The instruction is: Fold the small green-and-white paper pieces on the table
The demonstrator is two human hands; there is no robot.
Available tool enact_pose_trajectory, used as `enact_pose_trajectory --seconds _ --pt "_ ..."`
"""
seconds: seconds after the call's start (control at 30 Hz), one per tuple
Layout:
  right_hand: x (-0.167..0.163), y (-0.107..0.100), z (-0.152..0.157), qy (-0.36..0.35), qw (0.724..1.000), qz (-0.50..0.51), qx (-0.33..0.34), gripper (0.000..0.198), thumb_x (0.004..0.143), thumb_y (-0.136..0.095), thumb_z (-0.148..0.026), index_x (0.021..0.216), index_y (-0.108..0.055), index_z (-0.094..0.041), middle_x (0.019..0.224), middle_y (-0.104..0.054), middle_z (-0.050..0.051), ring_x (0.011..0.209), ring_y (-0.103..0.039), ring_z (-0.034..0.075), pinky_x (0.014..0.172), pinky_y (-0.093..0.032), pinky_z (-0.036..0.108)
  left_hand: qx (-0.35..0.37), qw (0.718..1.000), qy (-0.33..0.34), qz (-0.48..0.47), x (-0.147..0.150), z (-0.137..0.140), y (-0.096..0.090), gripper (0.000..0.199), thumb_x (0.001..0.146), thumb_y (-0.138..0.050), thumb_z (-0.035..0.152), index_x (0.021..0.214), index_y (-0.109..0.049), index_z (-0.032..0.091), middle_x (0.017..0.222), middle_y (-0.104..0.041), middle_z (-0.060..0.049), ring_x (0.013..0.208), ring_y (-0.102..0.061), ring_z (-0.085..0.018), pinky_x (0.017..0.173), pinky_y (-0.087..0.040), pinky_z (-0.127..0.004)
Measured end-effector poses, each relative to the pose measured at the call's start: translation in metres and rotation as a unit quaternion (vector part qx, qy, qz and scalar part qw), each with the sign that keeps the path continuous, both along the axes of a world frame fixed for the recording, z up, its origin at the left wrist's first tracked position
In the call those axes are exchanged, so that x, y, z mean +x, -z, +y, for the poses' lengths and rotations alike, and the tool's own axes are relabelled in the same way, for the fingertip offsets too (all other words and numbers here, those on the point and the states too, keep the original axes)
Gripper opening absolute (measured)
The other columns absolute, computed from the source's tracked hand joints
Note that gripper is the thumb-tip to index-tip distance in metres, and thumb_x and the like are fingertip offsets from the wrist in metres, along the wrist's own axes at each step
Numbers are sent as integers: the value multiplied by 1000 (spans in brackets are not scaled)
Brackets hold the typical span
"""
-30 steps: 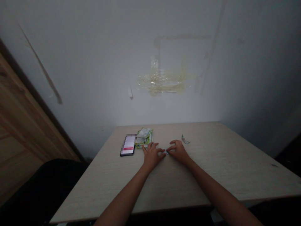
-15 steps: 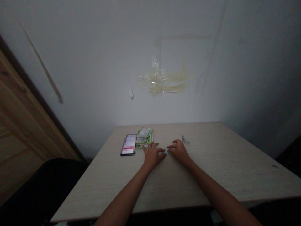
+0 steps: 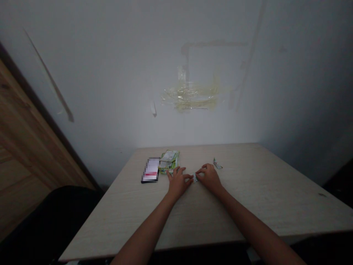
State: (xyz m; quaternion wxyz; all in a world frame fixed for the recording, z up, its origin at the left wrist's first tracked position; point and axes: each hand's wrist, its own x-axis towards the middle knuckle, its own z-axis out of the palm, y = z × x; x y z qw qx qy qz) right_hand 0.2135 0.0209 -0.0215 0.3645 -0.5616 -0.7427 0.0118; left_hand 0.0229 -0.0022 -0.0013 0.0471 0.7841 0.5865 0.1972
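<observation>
A small pale piece of wrapper (image 3: 195,178) lies low over the table between my two hands. From its left side, the thumb and forefinger of my left hand (image 3: 178,181) close on its edge, while the other fingers spread toward the green-and-white packets (image 3: 168,158). My right hand (image 3: 210,177) pinches the piece from the other side with its fingertips, which partly hide it. Beyond my right hand rests a narrow folded wrapper (image 3: 217,163), touched by neither hand.
A phone (image 3: 151,170) with a blurred, lit screen lies left of the packets. The pale wooden table (image 3: 198,221) meets a white wall (image 3: 110,73) with old tape (image 3: 193,96) on it. A dark object (image 3: 55,213) stands at the table's left.
The piece between my fingers shows a little smaller, and my right fingertips have shifted slightly left. Packets, phone and folded wrapper keep their places.
</observation>
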Motion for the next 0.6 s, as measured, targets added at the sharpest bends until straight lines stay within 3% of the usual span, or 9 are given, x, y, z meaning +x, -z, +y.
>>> enact_pose_trajectory --seconds 0.6 --pt "1 -5 -3 -5 999 -17 -41 21 73 -73 -34 92 -75 -24 105 -62 9 106 -54 24 94 -42 36 19 1000 -13 -8 1 -1 0 22 82 -64 51 103 -72 46 139 -55 1 138 -33 -34 107 2 -77"
